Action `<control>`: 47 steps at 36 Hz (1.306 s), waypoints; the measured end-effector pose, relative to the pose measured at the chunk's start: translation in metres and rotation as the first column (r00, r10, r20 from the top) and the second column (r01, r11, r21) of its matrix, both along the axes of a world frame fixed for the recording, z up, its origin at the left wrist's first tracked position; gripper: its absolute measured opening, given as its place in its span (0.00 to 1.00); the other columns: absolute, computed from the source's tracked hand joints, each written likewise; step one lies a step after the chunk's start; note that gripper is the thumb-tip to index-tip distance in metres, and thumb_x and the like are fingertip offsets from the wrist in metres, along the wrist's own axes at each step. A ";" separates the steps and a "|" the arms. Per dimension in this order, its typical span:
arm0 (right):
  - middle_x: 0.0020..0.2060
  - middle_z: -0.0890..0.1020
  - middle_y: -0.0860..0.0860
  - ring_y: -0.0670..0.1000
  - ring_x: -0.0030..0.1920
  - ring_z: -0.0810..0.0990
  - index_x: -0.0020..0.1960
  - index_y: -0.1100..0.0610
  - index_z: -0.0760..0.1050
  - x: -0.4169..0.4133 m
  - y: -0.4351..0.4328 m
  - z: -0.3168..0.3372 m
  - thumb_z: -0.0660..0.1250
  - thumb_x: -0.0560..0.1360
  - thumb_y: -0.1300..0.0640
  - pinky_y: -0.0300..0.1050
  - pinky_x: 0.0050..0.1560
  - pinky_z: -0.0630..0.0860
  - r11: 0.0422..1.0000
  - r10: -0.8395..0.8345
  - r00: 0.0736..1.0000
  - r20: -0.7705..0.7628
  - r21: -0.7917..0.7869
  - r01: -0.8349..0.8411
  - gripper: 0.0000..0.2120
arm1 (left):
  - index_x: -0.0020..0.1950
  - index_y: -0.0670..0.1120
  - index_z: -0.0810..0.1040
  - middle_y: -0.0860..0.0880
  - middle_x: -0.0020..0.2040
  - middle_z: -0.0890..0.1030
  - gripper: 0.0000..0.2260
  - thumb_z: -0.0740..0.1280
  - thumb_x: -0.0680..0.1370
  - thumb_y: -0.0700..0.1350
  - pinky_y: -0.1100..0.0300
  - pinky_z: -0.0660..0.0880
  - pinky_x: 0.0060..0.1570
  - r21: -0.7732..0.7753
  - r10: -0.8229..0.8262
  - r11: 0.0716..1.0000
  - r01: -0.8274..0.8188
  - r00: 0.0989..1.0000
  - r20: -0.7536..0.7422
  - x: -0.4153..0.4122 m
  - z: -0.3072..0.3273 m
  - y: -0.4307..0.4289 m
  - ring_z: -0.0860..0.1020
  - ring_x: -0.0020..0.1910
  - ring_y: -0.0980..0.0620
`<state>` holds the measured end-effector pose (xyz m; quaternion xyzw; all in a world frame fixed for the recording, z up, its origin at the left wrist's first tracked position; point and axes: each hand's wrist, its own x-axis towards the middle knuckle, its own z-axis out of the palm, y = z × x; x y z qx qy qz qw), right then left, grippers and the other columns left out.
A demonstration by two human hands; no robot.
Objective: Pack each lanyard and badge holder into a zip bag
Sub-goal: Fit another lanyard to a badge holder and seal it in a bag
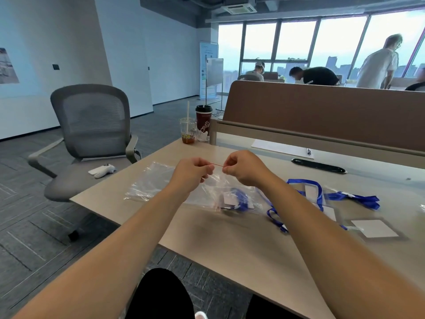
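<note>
Forearms (138,226) cross the desk (230,245); left hand (193,171) and right hand (241,168) pinch the red seal (218,164) of the zip bag (161,185) taut, probably closing it over the lanyard (239,199) inside.

lanyard (239,200) in zip bag (174,187), on table (230,245)

1. Left hand (192,170) and right hand (241,168) pinch the red zip strip (217,164) of a clear zip bag (220,187), its top edge raised off the desk (230,245).
2. Inside the bag: blue lanyard (239,199), badge holder (230,200).
3. Right of it on the desk: loose lanyards (354,198), spare badge holder (374,228).
4. Left: second clear bag (151,183), flat.
</note>
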<state>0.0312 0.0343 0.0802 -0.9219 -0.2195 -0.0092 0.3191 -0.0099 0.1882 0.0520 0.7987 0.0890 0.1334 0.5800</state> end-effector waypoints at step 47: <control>0.49 0.82 0.52 0.51 0.46 0.78 0.55 0.58 0.81 -0.010 -0.024 0.004 0.67 0.79 0.58 0.35 0.38 0.69 0.981 0.072 0.997 0.013 -0.181 -0.068 0.07 | 0.52 0.46 0.83 0.51 0.45 0.80 0.07 0.71 0.78 0.47 0.59 0.70 0.44 0.574 -0.117 0.808 0.131 0.991 -0.061 0.001 0.014 -0.018 0.75 0.41 0.55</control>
